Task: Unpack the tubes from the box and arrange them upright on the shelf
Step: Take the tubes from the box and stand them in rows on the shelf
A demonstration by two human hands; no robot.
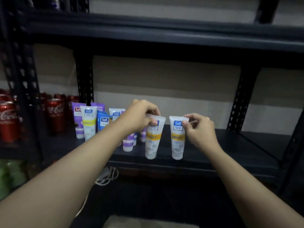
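While left hand [139,117] pinches one tube [153,142], right hand [199,130] pinches second tube [177,142].

I count two hands: my view has the left hand [139,116] and the right hand [199,129], each pinching one tube. That gives two white Safi tubes with yellow bands, the left yellow-band tube [153,142] and the right yellow-band tube [177,142].

Further left on the shelf [230,145] I make out at least seven more Safi tubes:
- four purple tubes [79,122]
- one blue tube [103,120]
- two white tubes [88,127]

The forearm hides part of that group, so I can't fix the total.

Coca-Cola cans [56,116]: two plain in front and red tops behind, at least five.

One white cable [107,176] lies below.
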